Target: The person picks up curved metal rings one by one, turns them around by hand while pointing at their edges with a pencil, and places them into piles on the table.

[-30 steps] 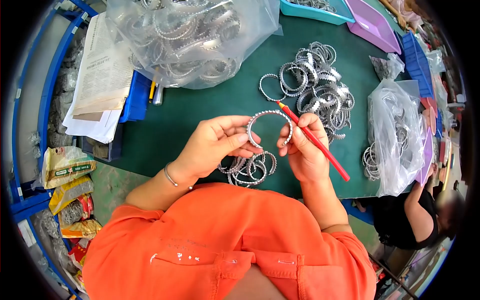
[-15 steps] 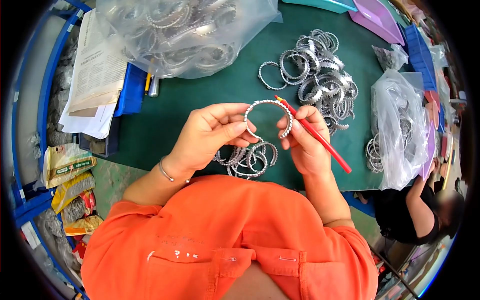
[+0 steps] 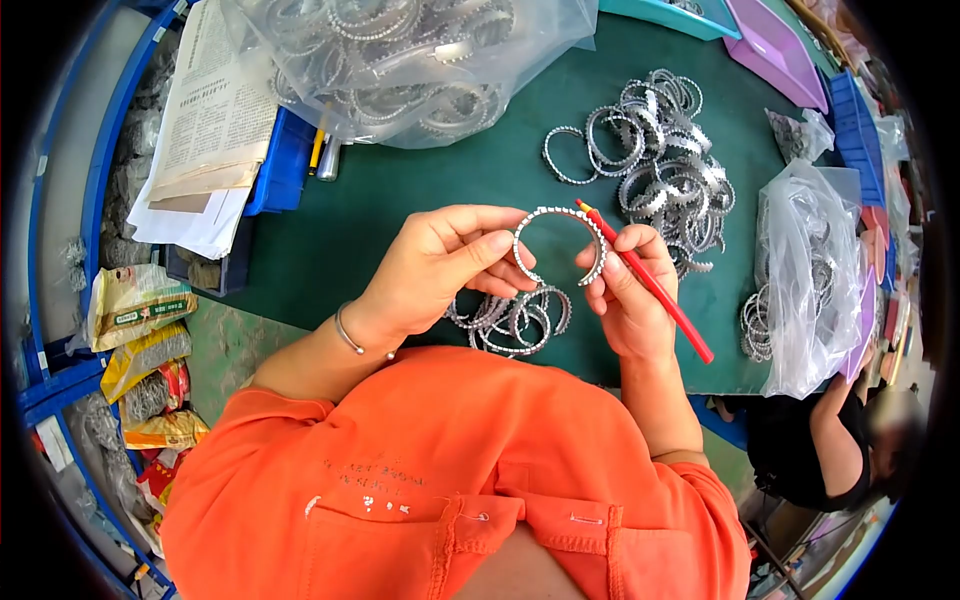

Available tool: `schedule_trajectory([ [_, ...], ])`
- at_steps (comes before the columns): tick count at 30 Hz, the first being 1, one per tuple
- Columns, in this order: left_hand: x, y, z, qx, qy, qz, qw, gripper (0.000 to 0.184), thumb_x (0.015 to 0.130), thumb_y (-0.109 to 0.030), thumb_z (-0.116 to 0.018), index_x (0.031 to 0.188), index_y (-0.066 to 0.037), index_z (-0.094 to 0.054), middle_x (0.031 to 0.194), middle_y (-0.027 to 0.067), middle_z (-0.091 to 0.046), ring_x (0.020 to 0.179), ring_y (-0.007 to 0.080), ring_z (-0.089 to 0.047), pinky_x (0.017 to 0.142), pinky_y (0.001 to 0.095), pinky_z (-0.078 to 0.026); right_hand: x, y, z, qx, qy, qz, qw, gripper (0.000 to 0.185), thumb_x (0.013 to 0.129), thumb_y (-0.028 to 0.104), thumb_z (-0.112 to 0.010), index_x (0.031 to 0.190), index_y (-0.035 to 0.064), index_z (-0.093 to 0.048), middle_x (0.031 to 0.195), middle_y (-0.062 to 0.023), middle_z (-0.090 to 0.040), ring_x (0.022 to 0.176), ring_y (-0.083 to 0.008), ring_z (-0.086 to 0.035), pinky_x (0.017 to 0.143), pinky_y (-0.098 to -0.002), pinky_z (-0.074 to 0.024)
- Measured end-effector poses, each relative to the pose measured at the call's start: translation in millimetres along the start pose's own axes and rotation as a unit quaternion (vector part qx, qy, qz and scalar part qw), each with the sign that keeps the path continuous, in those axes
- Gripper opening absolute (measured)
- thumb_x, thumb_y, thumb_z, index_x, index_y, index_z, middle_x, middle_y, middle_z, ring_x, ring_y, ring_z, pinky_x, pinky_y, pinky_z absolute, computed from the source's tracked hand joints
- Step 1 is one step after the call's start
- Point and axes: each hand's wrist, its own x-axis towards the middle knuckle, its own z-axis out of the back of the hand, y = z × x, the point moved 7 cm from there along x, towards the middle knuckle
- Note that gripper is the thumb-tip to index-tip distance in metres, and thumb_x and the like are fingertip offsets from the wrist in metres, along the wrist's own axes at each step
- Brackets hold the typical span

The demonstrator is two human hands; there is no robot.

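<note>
Both hands hold up one toothed metal ring (image 3: pixel 553 211) over the bench, its opening facing me. My left hand (image 3: pixel 440 255) is closed on the ring's left side with thumb and fingers. In my right hand (image 3: pixel 637 290) the ring's right side sits between thumb and fingertips, and the same hand grips a red pencil (image 3: pixel 672 308), slanting with its tip up beside the ring. Just below the hands lies a small group of similar rings (image 3: pixel 520 325). A larger heap of toothed rings (image 3: pixel 672 180) spreads beyond my right hand.
A clear plastic bag of rings (image 3: pixel 420 75) fills the back left. Papers (image 3: pixel 205 130) rest on a blue bin (image 3: pixel 283 165). At right lies another plastic bag (image 3: pixel 810 270) with rings. Purple (image 3: pixel 775 50) and teal trays (image 3: pixel 670 14) line the back. Another person (image 3: pixel 810 450) is at lower right.
The camera view has shifted, so the bench and its things appear farther right. Both hands keep their hold on the ring, and the pencil stays in my right hand.
</note>
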Motion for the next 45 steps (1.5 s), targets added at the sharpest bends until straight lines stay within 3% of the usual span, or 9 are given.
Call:
schedule_trajectory([
  [6,-2,-3,-1,0.031,-0.013,0.013,0.999,0.027,0.088,-0.006,-0.047,0.114,0.002,-0.050,0.090,0.0144,-0.061,0.077,0.0216,-0.064,0.063,0.0259,-0.054,-1,10,-1,-0.037,0.009,0.050,0.998,0.015,0.081,-0.003,-0.053,0.093,0.0036,-0.045,0.087,-0.0178,-0.060,0.059,-0.0122,-0.058,0.046,-0.0200,-0.0461],
  [14,-6,-16,-4,0.135,-0.029,-0.093,0.986,0.022,0.083,0.004,-0.051,0.105,0.005,-0.056,0.099,0.0159,-0.059,0.085,0.0230,-0.062,0.071,0.0272,-0.053,-5,22,-4,-0.097,-0.007,0.102,0.990,0.015,0.081,-0.003,-0.054,0.093,0.0015,-0.046,0.092,-0.0181,-0.059,0.063,-0.0157,-0.060,0.053,-0.0244,-0.0512],
  [18,-6,-18,-3,0.155,-0.015,-0.165,0.974,0.020,0.082,0.005,-0.052,0.100,0.003,-0.060,0.104,0.0117,-0.058,0.090,0.0180,-0.060,0.071,0.0244,-0.052,-7,25,-6,-0.121,-0.006,0.134,0.984,0.020,0.079,-0.005,-0.057,0.094,0.0011,-0.045,0.096,-0.0184,-0.059,0.072,-0.0165,-0.061,0.062,-0.0264,-0.0520],
  [20,-6,-19,-3,0.143,-0.008,-0.152,0.978,0.017,0.080,0.008,-0.052,0.095,0.006,-0.060,0.110,0.0163,-0.053,0.096,0.0240,-0.058,0.079,0.0292,-0.051,-9,28,-8,-0.156,0.000,0.151,0.976,0.028,0.075,-0.009,-0.060,0.095,0.0011,-0.044,0.102,-0.0196,-0.056,0.084,-0.0197,-0.061,0.068,-0.0274,-0.0518],
  [24,-5,-19,-1,0.133,-0.004,-0.184,0.974,0.019,0.079,0.010,-0.052,0.096,0.006,-0.058,0.111,0.0162,-0.053,0.097,0.0254,-0.058,0.083,0.0308,-0.049,-13,36,-19,-0.197,0.019,0.196,0.961,0.036,0.071,-0.012,-0.061,0.098,0.0031,-0.043,0.111,-0.0215,-0.051,0.095,-0.0256,-0.058,0.074,-0.0294,-0.0516],
  [26,-4,-14,2,0.038,-0.014,-0.142,0.989,0.027,0.076,0.013,-0.053,0.102,0.004,-0.052,0.109,0.0153,-0.053,0.098,0.0270,-0.057,0.084,0.0320,-0.048,-16,39,-23,-0.209,0.039,0.238,0.948,0.036,0.071,-0.013,-0.062,0.098,0.0033,-0.043,0.110,-0.0219,-0.051,0.094,-0.0262,-0.059,0.074,-0.0301,-0.0516],
  [31,-4,-15,0,0.037,-0.004,-0.167,0.985,0.038,0.074,0.016,-0.054,0.108,0.002,-0.046,0.102,0.0131,-0.055,0.099,0.0290,-0.057,0.083,0.0332,-0.049,-26,50,-39,-0.275,0.106,0.346,0.891,0.039,0.068,-0.014,-0.062,0.097,0.0029,-0.043,0.106,-0.0233,-0.052,0.092,-0.0258,-0.058,0.074,-0.0316,-0.0520],
  [39,-10,-21,-2,0.034,-0.004,-0.214,0.976,0.035,0.074,0.018,-0.052,0.105,0.002,-0.045,0.095,0.0121,-0.056,0.099,0.0303,-0.057,0.082,0.0339,-0.049,-27,53,-41,-0.311,0.115,0.354,0.874,0.040,0.065,-0.014,-0.065,0.095,0.0043,-0.045,0.099,-0.0190,-0.057,0.086,-0.0223,-0.057,0.069,-0.0298,-0.0498],
  [45,-16,-30,-7,0.103,0.002,-0.283,0.954,0.035,0.074,0.018,-0.052,0.104,0.002,-0.044,0.094,0.0129,-0.056,0.099,0.0293,-0.056,0.083,0.0345,-0.049,-25,47,-36,-0.306,0.103,0.341,0.883,0.039,0.065,-0.014,-0.064,0.095,0.0033,-0.046,0.097,-0.0173,-0.057,0.084,-0.0205,-0.056,0.069,-0.0285,-0.0482],
])
